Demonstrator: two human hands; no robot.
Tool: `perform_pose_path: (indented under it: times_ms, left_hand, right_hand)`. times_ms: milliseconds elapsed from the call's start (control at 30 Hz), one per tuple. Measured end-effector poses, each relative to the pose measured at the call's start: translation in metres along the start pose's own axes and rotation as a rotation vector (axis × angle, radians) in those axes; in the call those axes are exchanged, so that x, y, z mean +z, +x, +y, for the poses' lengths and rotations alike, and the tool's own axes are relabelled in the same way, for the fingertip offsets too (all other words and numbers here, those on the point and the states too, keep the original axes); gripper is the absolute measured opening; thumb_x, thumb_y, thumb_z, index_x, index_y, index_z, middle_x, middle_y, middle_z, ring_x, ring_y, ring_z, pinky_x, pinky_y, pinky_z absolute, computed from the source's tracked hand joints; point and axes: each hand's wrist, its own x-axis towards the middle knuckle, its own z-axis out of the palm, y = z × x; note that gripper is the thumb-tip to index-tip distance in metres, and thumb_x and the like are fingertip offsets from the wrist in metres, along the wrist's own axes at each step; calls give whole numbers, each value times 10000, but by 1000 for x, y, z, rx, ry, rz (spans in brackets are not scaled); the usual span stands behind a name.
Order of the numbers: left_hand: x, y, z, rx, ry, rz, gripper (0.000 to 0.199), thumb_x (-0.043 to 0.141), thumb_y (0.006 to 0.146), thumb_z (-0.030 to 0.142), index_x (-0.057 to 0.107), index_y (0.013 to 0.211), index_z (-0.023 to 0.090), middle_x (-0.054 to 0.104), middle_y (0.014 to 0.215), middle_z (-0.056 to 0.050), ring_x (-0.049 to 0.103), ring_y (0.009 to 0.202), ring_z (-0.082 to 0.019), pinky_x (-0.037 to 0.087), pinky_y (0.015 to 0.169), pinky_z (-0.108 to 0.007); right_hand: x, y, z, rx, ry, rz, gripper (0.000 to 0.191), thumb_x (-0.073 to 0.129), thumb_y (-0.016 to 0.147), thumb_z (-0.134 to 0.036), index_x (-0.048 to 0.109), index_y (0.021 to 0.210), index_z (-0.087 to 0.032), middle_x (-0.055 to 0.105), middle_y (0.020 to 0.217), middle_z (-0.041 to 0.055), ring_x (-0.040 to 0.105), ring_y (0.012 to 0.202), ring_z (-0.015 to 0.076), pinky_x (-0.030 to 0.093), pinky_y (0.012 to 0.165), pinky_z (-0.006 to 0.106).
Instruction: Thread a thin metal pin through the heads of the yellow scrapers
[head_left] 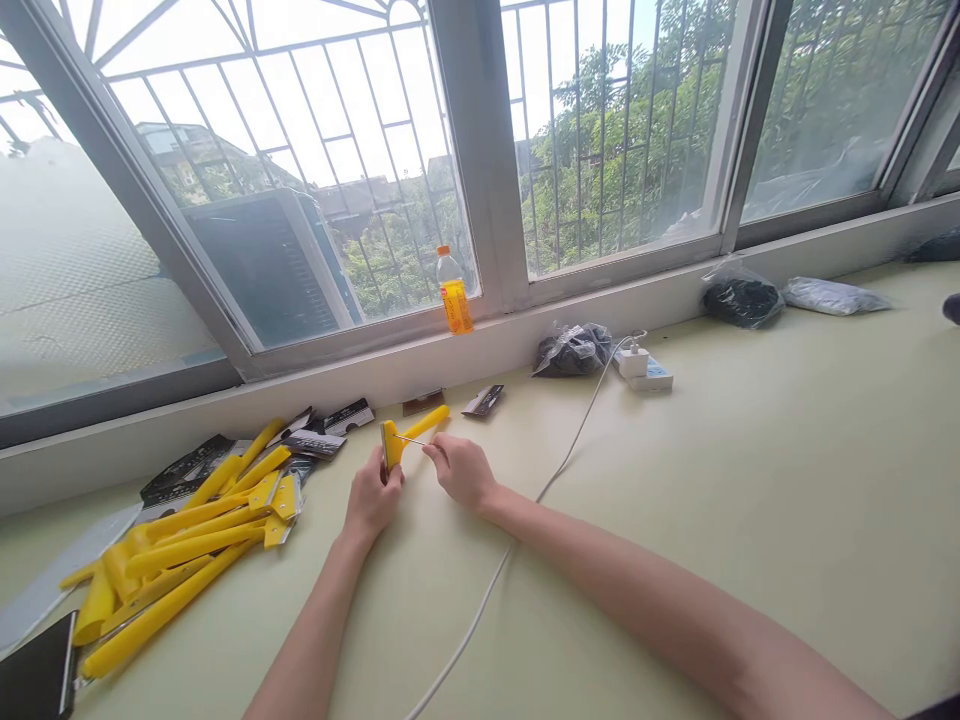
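My left hand (373, 497) is closed around the head of a yellow scraper (392, 447), which it holds up off the table. The scraper's handle (429, 422) points away to the right, behind my right hand. My right hand (461, 472) pinches a thin metal-shafted driver (412, 441); its tip meets the scraper's head, and its grip is hidden in my fingers. To the left of my left hand lies a heap of several similar yellow scrapers (195, 535), their heads mostly toward me.
Dark printed cards (349, 416) lie along the wall. A white cable (495, 575) crosses the table to a white charger (634, 360). Plastic bags (574, 350) sit farther right. An orange drink bottle (454, 295) stands on the window ledge. A black flat object (37, 668) is at lower left.
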Motion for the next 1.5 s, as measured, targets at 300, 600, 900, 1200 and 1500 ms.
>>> perform_pose_path:
  times_ms: [300,600,900,1200,1500]
  left_hand:
    - [0,0,-1,0,-12,-6,61,505,847,277,455,828,247,649,692,14,596,607,-186,403,639,-278]
    - [1,0,0,12,52,-9,38,499,857,263,474,832,249,655,696,8,601,615,-193,393,638,-279]
    - [1,0,1,10,50,-10,41,499,863,261,465,842,249,645,686,12,589,603,-189,376,622,-275]
    - [1,0,1,-4,44,-1,66,506,857,253,453,818,247,630,675,14,575,600,-186,375,617,-275]
    - [1,-1,1,10,14,-3,46,510,856,243,472,832,235,649,704,12,582,614,-172,392,619,-272]
  right_hand:
    - [5,2,7,-33,126,102,157,590,975,-232,679,848,-204,674,837,17,544,687,137,378,694,260]
    - [5,1,5,17,82,41,269,538,845,-58,701,960,-239,700,927,24,606,798,174,385,687,269]
    - [3,-1,-1,67,49,-29,514,416,1018,-555,516,650,-210,524,571,-20,419,514,123,242,549,267]
    - [5,1,2,58,181,0,353,508,991,-373,417,690,-213,530,617,-33,396,535,114,247,551,252]
    - [1,0,2,66,184,20,448,493,997,-474,445,643,-202,462,584,-46,362,538,108,233,552,250]
